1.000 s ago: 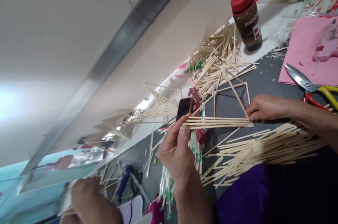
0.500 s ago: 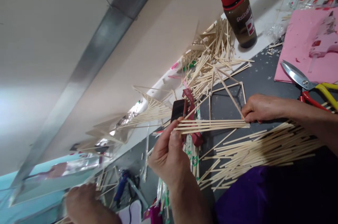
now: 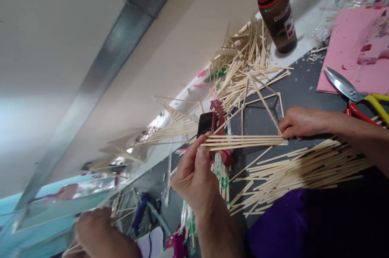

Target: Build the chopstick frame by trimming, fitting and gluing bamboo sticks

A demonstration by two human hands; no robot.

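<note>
A flat row of thin wooden sticks (image 3: 243, 142) runs between my two hands. My left hand (image 3: 196, 175) pinches the row's left end between thumb and fingers. At the other end, my right hand (image 3: 299, 123) is closed on the corner where a slanting stick of an open stick frame (image 3: 261, 102) meets the row; its fingertips hide the joint. The frame stands on the dark table (image 3: 298, 83) just beyond the row. Many loose sticks (image 3: 300, 164) lie spread below my right hand.
A red-capped bottle (image 3: 277, 14) stands by the wall beside a heap of sticks (image 3: 243, 59). Scissors (image 3: 349, 89) and a pink glue gun (image 3: 369, 57) on a pink sheet (image 3: 337, 53) lie right. A phone (image 3: 206, 124) is behind my left hand. Another person's hand (image 3: 95, 229) works at lower left.
Both hands keep their grips on the sticks, almost still. The view has shifted very slightly. The other person's hand at lower left has moved a little.
</note>
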